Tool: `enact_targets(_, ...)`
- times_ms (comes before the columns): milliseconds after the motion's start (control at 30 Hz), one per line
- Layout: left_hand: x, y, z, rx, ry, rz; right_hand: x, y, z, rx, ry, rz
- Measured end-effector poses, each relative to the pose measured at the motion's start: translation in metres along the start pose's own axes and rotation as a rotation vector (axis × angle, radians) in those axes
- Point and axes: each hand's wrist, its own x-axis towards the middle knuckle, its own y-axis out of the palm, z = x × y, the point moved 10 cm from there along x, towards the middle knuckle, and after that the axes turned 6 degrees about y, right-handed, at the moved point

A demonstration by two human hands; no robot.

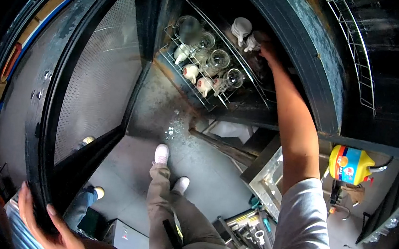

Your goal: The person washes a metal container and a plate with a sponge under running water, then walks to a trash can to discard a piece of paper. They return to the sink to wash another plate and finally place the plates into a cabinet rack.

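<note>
Deep in the dark cabinet, my right hand [265, 48] is closed at a white cup [254, 41]; shadow hides part of the fingers. Beside it stand stacked white cups [241, 28]. My left hand [50, 228] grips the lower edge of the open cabinet door [47, 110], thumb on one side and fingers on the other. On a wire rack [205, 101] inside the cabinet sit several glass pots, among them a round glass pot [219, 59], and white cups with red marks, such as a small white cup [190, 72].
A yellow jug [349, 165] with a coloured label hangs or stands at the right. Below the cabinet are a metal-edged counter [266, 179] and a drawer of utensils [247, 227]. Another person's leg [79, 204] shows at the lower left, near a grey box [128, 237].
</note>
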Motion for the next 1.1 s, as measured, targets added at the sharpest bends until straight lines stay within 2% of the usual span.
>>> enact_targets(67,0.0,-0.001,0.01,0.035,-0.045,0.015,-0.01,-0.007,0.008,-0.041,0.019,-0.037)
enact_targets(100,0.002,0.001,0.013,-0.094,-0.118,0.012,-0.02,-0.012,0.016,-0.07,0.039,-0.062)
enact_targets(200,0.003,0.0,0.009,-0.119,-0.173,0.17,-0.097,-0.044,0.066,-0.144,0.046,-0.145)
enact_targets(233,0.003,-0.004,0.002,-0.076,-0.135,0.207,-0.13,-0.062,0.093,-0.11,0.006,-0.136)
enact_targets(267,0.001,-0.007,-0.006,-0.044,-0.112,0.241,-0.168,-0.078,0.118,0.021,-0.042,-0.011)
enact_targets(300,-0.002,-0.01,-0.017,-0.012,-0.088,0.279,-0.203,-0.095,0.139,0.013,-0.191,-0.069)
enact_targets(333,-0.007,-0.013,-0.029,-0.02,-0.045,0.304,-0.231,-0.108,0.15,0.124,-0.197,0.015)
enact_targets(367,-0.012,-0.016,-0.042,-0.024,0.001,0.326,-0.263,-0.126,0.159,0.148,-0.336,-0.092)
enact_targets(400,-0.018,-0.016,-0.054,-0.099,-0.017,0.349,-0.297,-0.147,0.167,0.321,-0.204,0.106)
enact_targets(467,-0.035,-0.015,-0.084,-0.204,-0.021,0.403,-0.36,-0.195,0.162,0.469,-0.268,0.047)
enact_targets(567,-0.062,0.007,-0.132,-0.182,0.039,0.471,-0.451,-0.251,0.114,0.692,-0.074,0.161)
enact_targets(633,-0.076,0.018,-0.176,-0.209,0.065,0.478,-0.512,-0.292,0.058,0.721,0.056,0.172)
enact_targets(667,-0.081,0.022,-0.199,-0.202,0.031,0.542,-0.543,-0.309,0.02,0.807,0.201,0.167)
enact_targets(700,-0.085,0.036,-0.215,-0.201,-0.009,0.63,-0.573,-0.326,-0.02,0.892,0.344,0.157)
enact_targets(733,-0.087,0.046,-0.234,-0.197,0.024,0.636,-0.6,-0.346,-0.057,0.864,0.385,0.118)
enact_targets(767,-0.085,0.049,-0.255,-0.227,0.057,0.555,-0.628,-0.365,-0.091,0.833,0.433,0.081)
enact_targets(833,-0.085,0.068,-0.291,-0.239,0.0,0.633,-0.679,-0.405,-0.146,0.794,0.524,-0.052)
enact_targets(900,-0.085,0.085,-0.325,-0.327,0.032,0.58,-0.725,-0.428,-0.193,0.841,0.691,-0.13)
enact_targets(1000,-0.081,0.107,-0.367,-0.361,0.144,0.394,-0.757,-0.444,-0.228,0.867,0.742,-0.189)
enact_targets(1100,-0.078,0.121,-0.391,-0.45,0.191,0.322,-0.774,-0.445,-0.237,0.904,0.783,-0.18)
